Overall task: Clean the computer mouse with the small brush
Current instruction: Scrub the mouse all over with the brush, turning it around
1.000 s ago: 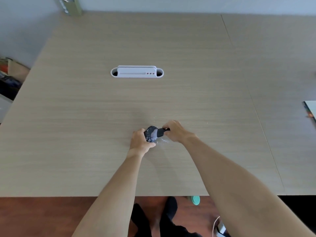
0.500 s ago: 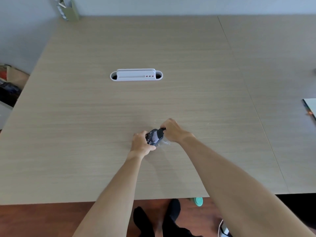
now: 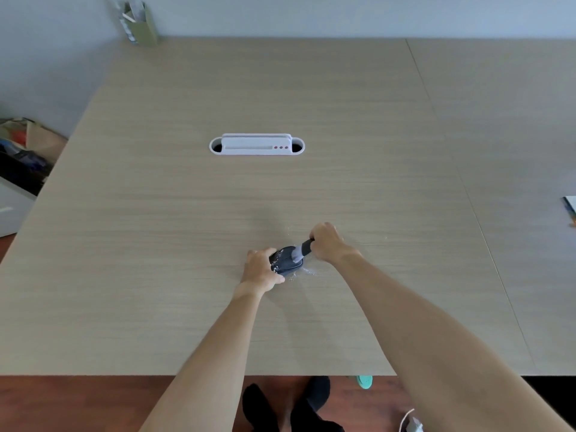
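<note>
A dark computer mouse [image 3: 284, 262] lies on the wooden table [image 3: 187, 244], speckled with white crumbs. My left hand [image 3: 260, 269] grips its left side and holds it down. My right hand [image 3: 327, 241] is closed around the black handle of a small brush [image 3: 301, 248]. The brush's pale bristles rest on the mouse's top right. White dust lies on the table just right of the mouse.
A white cable grommet [image 3: 257, 145] is set into the table farther back. A green box [image 3: 138, 24] stands at the far left corner. A booklet [image 3: 570, 208] pokes in at the right edge. A bag [image 3: 25, 145] sits on the floor at left.
The brush has stroked across the mouse's top and more white dust lies beside it. The camera tilted, so the hands sit slightly higher in view. My left hand keeps its hold.
</note>
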A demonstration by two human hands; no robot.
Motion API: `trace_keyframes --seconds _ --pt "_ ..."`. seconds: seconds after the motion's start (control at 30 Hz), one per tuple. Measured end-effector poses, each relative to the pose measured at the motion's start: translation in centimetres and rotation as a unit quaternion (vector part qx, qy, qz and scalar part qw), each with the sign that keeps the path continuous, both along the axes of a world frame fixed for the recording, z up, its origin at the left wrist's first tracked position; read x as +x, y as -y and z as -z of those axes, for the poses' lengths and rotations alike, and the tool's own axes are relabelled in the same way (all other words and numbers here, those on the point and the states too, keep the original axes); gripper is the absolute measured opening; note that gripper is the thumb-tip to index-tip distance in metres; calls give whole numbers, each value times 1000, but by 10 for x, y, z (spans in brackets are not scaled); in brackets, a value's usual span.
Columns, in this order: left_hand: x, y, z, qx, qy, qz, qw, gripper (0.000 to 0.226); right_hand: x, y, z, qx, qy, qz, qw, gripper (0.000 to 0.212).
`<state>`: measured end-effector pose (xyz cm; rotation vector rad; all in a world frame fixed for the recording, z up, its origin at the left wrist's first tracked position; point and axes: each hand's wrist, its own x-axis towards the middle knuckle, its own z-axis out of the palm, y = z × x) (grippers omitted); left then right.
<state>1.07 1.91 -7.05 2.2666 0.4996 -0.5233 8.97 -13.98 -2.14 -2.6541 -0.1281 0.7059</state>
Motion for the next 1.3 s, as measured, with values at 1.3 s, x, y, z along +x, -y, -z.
trace_keyframes --seconds 1.3 --pt "-15 0 -22 190 72 94 975 46 -34 -14 -16 77 106 28 991 19"
